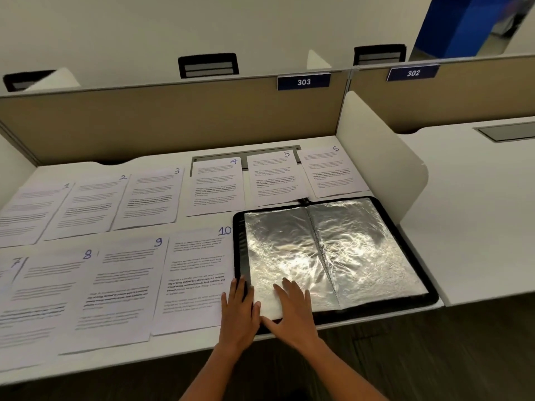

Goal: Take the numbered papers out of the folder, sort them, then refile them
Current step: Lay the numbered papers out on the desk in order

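Observation:
A black folder lies open at the desk's right, its clear plastic sleeves showing no paper. Numbered printed sheets lie in two rows to its left: 1, 2, 3, 4, 5 and 6 at the back, 7, 8, 9 and 10 in front. My left hand rests flat on the folder's left edge beside sheet 10. My right hand lies flat, fingers spread, on the left sleeve's near corner.
The white desk is bounded by a tan back partition labelled 303 and a white side divider on the right. A cable slot sits under sheets 4 and 5. Beyond the divider is another desk. Black chair backs show behind the partition.

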A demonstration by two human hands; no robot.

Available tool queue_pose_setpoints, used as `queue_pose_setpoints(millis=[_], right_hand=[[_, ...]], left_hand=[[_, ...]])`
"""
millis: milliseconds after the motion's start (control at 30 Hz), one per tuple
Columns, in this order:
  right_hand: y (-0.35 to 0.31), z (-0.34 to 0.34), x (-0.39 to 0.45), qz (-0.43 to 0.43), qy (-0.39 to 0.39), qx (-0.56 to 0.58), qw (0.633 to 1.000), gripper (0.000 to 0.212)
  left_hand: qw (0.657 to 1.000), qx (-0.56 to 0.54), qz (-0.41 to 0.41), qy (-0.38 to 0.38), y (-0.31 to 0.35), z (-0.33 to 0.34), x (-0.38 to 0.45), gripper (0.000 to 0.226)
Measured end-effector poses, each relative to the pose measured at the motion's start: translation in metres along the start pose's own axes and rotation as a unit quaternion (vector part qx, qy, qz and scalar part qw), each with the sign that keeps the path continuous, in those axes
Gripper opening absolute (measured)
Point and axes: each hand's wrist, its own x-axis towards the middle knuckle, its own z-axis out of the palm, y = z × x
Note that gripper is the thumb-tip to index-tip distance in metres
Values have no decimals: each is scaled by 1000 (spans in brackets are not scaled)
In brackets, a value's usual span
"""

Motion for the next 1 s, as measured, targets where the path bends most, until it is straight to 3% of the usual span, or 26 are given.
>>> queue_pose_setpoints(millis=[200,333,500,600,733,833,1000], right_hand=[[-26,11,-7,23,-4,-39,999,91],[-37,12,-7,57,-7,-57,997,75],[-48,7,-5,81,-43,-88,992,64],[-48,0,-2,70,-40,-111,991,47],[-44,-11,4,70,-32,-109,991,41],[-40,-21,9,89,-12,-70,994,29],[-20,-38,13,131,97,101,981,23]], left_hand=[[999,8,27,-38,-12,-6,-16,73],[998,16,34,-49,-22,-10,-22,49],[997,19,49,-54,-34,-12,-32,49],[996,25,51,-67,-37,-13,-34,50],[996,20,43,-70,-33,-15,-36,50],[997,23,34,-68,-28,-14,-35,55],[999,15,26,-43,-5,-10,-27,86]])
